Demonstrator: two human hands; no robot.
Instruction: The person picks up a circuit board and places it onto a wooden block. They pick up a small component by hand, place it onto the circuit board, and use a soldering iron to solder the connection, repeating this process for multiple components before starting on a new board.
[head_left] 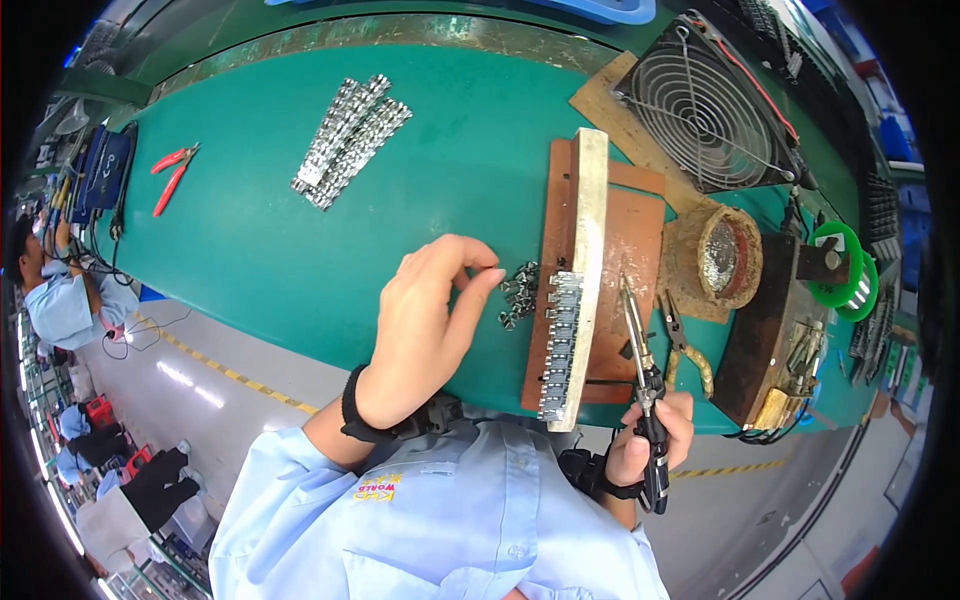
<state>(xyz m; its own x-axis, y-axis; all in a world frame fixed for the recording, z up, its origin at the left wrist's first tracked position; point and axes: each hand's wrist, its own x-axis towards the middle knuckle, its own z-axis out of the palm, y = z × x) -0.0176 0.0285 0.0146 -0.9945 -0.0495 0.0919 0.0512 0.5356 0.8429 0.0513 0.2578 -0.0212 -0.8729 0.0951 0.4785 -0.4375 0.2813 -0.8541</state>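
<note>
My left hand (425, 305) hovers over the mat with thumb and forefinger pinched together; whatever sits between the tips is too small to make out. Right beside those fingertips lies a loose pile of small dark parts (520, 292). A soldering iron (652, 440) is gripped in my right hand (678, 428), its tip pointing away from me over a brown board (630, 240). Along that board runs a pale metal bar (590, 210), and a row of small silvery parts (562, 345) lines the left side of its near half.
Pliers (680, 345), a crusted round pot (720, 255), a fan (705, 120) and a green spool (850, 270) crowd the right. Silvery strips (350, 140) and red-handled cutters (172, 180) lie on the green mat (240, 240). Another person (65, 290) sits far left.
</note>
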